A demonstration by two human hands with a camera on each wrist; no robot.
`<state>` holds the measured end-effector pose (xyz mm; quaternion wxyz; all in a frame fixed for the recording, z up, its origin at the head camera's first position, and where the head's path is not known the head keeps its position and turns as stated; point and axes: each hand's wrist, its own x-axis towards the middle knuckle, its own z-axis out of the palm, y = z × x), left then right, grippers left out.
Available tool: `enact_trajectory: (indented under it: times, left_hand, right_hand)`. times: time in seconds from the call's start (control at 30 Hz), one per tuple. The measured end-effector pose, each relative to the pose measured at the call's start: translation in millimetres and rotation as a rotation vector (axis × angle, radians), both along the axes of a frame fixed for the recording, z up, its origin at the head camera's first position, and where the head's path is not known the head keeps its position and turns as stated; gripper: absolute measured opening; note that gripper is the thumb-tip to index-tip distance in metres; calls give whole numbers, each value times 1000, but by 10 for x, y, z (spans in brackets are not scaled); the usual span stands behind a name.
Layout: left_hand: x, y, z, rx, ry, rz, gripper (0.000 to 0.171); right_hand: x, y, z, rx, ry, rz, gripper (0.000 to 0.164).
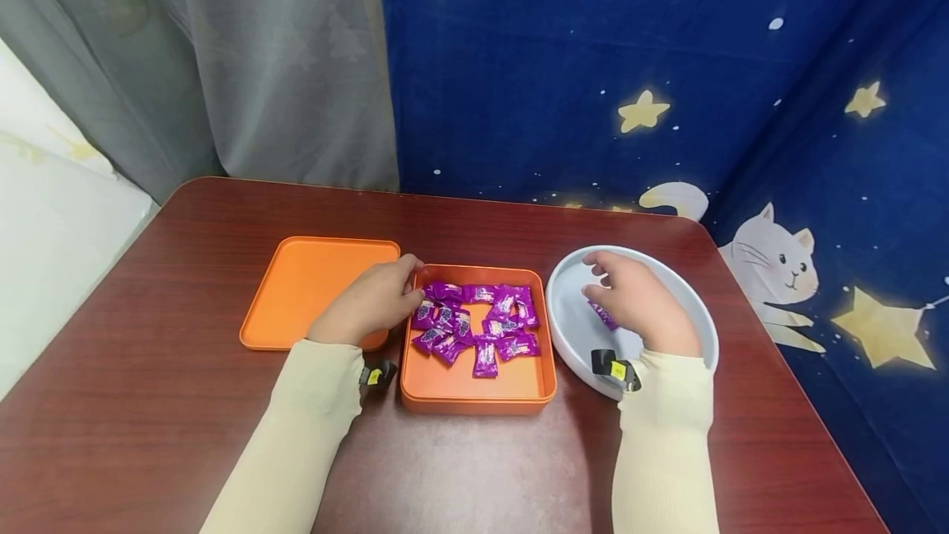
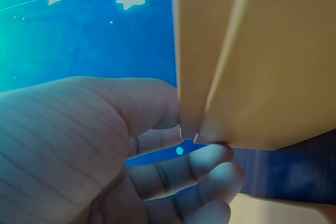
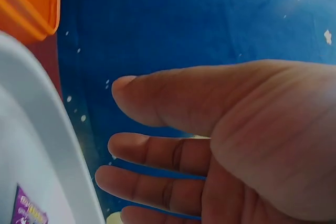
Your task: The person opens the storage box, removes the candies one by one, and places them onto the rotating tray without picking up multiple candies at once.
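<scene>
Gripping the box [image 1: 478,405] by its far-left corner with the left hand [image 1: 374,295], with thumb hooked over the rim and fingers bent outside. Holding the right hand [image 1: 633,295] over the plate [image 1: 569,295] with thumb and fingers spread, near a lone candy [image 1: 600,314] lying there. Can make out pale lettering on the purple candies [image 1: 485,357] in the box, too small to read; also dark, grape-like clusters. Likewise cannot read the yellow tags [image 1: 619,369] on the black wrist straps [image 1: 602,362]. Note crinkled, glossy wrappers with crimped ends, clustered mostly toward the far side of the box. Note smooth orange walls with rounded corners; to the left, a matching flat lid [image 1: 326,278], partly hidden by the left hand. Round, pale grey, raised-rim plate at right. Dark red wood-grain table [image 1: 482,476] beneath; blue starry curtain [image 1: 511,81] behind.
</scene>
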<state>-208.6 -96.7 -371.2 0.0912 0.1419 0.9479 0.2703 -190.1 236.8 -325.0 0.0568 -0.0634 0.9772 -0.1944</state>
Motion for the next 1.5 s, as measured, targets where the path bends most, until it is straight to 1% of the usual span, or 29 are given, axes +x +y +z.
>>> enact_trajectory:
  times: [0.13, 0.3, 0.47, 0.57, 0.7, 0.83, 0.93, 1.2, 1.3, 1.5]
  left_hand:
    - [6, 15, 11, 0, -9, 6, 44]
    - [8, 21, 11, 1, -20, 17, 43]
    - [-1, 15, 3, 5, -24, 14, 43]
    - [-9, 12, -2, 7, -23, 7, 43]
    - [-14, 16, -3, 12, -7, 5, 42]
    - [-12, 20, -5, 17, 14, 13, 42]
    - [-11, 22, -7, 19, 15, 22, 43]
    - [-7, 44, -3, 10, -19, 52, 46]
    - [-9, 55, -2, 6, -23, 55, 46]
    - [-9, 72, -8, 3, -43, 55, 48]
  right_hand:
    - [34, -88, 55, 8, 9, 13, 46]
    - [63, -227, 95, 23, 47, 78, 43]
    - [74, -356, 120, 24, 74, 142, 42]
    - [78, -415, 128, 18, 81, 155, 42]
    - [77, -485, 124, 13, 75, 148, 43]
    - [72, -538, 115, 18, 78, 174, 42]
    - [71, -567, 113, 27, 86, 192, 42]
    - [35, -652, 64, 33, 83, 217, 44]
    - [22, -716, 25, 31, 63, 226, 43]
    - [-13, -855, -91, 21, 41, 278, 42]
